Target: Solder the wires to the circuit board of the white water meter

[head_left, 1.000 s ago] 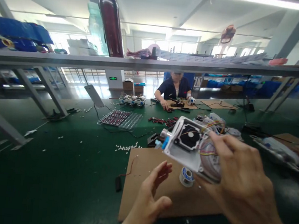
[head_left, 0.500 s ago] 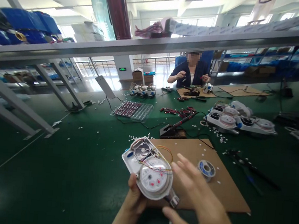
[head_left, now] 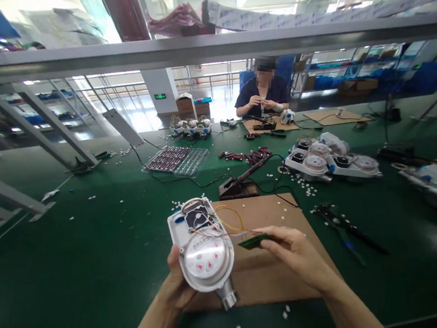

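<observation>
My left hand (head_left: 176,289) grips a white water meter (head_left: 201,245) from below, its round dial facing up and its open wiring compartment toward the far side. Thin coloured wires run from that compartment to a small green circuit board (head_left: 253,240), which my right hand (head_left: 295,254) pinches by its edge just right of the meter. Both hands hover above a brown cardboard mat (head_left: 269,282) on the green table (head_left: 78,253).
A soldering iron in its stand (head_left: 239,186) sits behind the mat. Several more meters (head_left: 330,162) lie at the right, black hand tools (head_left: 345,233) nearer. A clear tray of red parts (head_left: 176,160) lies further back. Another person (head_left: 263,93) works across the table. White bits litter the surface.
The meter passed from my right hand to my left and now lies dial-up. My right hand has taken hold of the small green board wired to it. The view shifted right.
</observation>
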A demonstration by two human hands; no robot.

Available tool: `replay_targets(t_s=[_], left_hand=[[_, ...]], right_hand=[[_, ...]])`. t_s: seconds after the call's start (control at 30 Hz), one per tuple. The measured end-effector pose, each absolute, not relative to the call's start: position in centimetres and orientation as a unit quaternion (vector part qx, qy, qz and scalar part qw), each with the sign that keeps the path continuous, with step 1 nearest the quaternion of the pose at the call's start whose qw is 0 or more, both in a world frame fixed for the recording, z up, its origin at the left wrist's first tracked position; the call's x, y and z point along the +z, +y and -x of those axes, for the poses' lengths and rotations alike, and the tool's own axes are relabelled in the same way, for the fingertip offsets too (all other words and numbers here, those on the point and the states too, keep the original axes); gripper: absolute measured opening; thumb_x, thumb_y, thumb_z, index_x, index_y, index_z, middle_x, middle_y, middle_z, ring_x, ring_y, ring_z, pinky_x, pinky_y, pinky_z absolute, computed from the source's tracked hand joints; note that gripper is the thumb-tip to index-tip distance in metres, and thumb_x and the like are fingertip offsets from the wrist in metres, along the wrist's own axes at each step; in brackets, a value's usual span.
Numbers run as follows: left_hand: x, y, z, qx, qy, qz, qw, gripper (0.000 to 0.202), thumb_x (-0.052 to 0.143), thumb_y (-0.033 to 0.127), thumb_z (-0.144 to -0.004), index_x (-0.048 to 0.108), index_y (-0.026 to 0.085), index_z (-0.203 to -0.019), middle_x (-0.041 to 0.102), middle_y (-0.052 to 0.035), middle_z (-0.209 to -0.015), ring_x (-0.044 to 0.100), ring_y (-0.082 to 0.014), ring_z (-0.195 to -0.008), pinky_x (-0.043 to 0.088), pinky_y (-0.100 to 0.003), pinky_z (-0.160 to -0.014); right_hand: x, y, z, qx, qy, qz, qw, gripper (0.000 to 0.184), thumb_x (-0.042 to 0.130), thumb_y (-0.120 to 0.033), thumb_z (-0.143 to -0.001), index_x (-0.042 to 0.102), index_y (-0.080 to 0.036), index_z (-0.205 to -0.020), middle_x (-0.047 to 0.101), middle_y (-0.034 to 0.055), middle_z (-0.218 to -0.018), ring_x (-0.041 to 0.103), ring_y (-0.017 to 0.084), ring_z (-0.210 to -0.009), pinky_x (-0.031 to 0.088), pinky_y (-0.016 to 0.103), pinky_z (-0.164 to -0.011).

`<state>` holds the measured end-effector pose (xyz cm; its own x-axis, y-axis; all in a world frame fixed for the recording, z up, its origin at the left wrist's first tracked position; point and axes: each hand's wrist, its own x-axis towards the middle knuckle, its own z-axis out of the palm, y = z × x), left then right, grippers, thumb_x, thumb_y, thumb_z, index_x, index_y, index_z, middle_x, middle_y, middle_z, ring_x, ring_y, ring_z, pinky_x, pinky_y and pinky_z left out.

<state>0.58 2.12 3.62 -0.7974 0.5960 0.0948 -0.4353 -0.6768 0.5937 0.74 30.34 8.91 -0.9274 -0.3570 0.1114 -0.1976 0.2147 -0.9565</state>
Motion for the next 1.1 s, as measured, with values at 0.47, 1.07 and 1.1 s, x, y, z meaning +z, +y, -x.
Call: replay_targets(t_s=[0.47,1.07,1.1], left_hand=[[6.0,5.1,2.6,0.756,0.551,0.148,0.321,0.097,0.083,0.064,-0.06,0.053,0.003,-0.127,0.06,-0.0205,-0.125,0.065,-0.0268,-0.105,0.056,-0.031,-0.09],[6.2,6.5,2.3,0.556,0.788,0.059,0.257,0.099,0.064,0.081,-0.067,0.056,0.001,-0.124,0.063,-0.0167,-0.118,0.062,-0.0229,-0.101,0.048,-0.028,-0.085],[6.2,6.7,2.2,0.541,0.801,0.055,0.25,0.095,0.064,0.078,-0.068,0.055,0.003,-0.125,0.062,-0.0149,-0.12,0.061,-0.0231,-0.105,0.048,-0.029,-0.088]], right_hand=[[6.8,37.6,1.9,-0.441,0.861,0.207,-0.149,0.018,0.055,-0.029,-0.097,0.063,-0.02,-0.109,0.063,0.0028,-0.113,0.06,0.013,-0.105,0.049,0.029,-0.091],[0.7,37.7,-2.5,-0.225,0.839,0.303,-0.392,0.04,0.055,0.008,-0.084,0.062,-0.011,-0.119,0.058,0.0125,-0.119,0.052,0.02,-0.116,0.045,0.037,-0.093],[0.4,37.8,-2.6,-0.238,0.841,0.299,-0.383,0.038,0.059,0.006,-0.083,0.062,-0.011,-0.117,0.058,0.0119,-0.119,0.052,0.019,-0.115,0.044,0.037,-0.094]])
